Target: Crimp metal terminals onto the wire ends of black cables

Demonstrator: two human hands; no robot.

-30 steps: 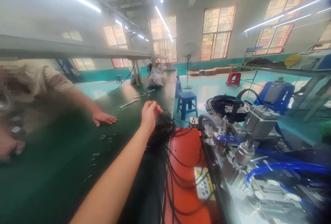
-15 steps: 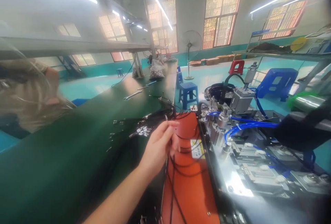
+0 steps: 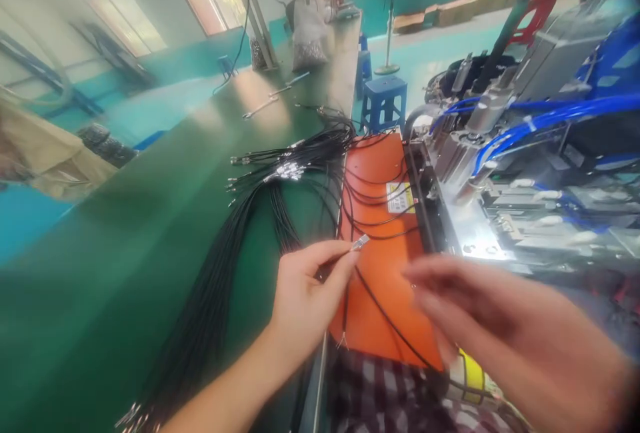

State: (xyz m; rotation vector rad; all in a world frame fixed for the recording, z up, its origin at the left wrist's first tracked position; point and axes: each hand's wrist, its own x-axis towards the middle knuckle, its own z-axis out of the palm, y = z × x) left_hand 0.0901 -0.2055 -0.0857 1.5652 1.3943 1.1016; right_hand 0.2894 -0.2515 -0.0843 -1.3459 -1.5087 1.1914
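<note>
My left hand (image 3: 305, 293) pinches a thin black cable (image 3: 385, 316) just behind its small metal end piece (image 3: 360, 242), holding it over the orange plate (image 3: 383, 273). My right hand (image 3: 480, 313) comes in from the right, blurred by motion, with its fingers stretched toward the cable end and nothing seen in it. A thick bundle of black cables (image 3: 235, 246) with metal tips lies on the green table (image 3: 125, 266) to the left of my left hand.
A machine (image 3: 505, 153) with blue hoses and metal cylinders stands right of the orange plate. Wrenches (image 3: 260, 108) and bags of parts (image 3: 310, 46) lie farther up the table. A blue stool (image 3: 383, 96) stands beyond. Another person's sleeve (image 3: 50, 153) shows at left.
My head has tilted down toward the table. My left hand has drawn back toward me with a cable end pinched in it, and my right hand has come into view.
</note>
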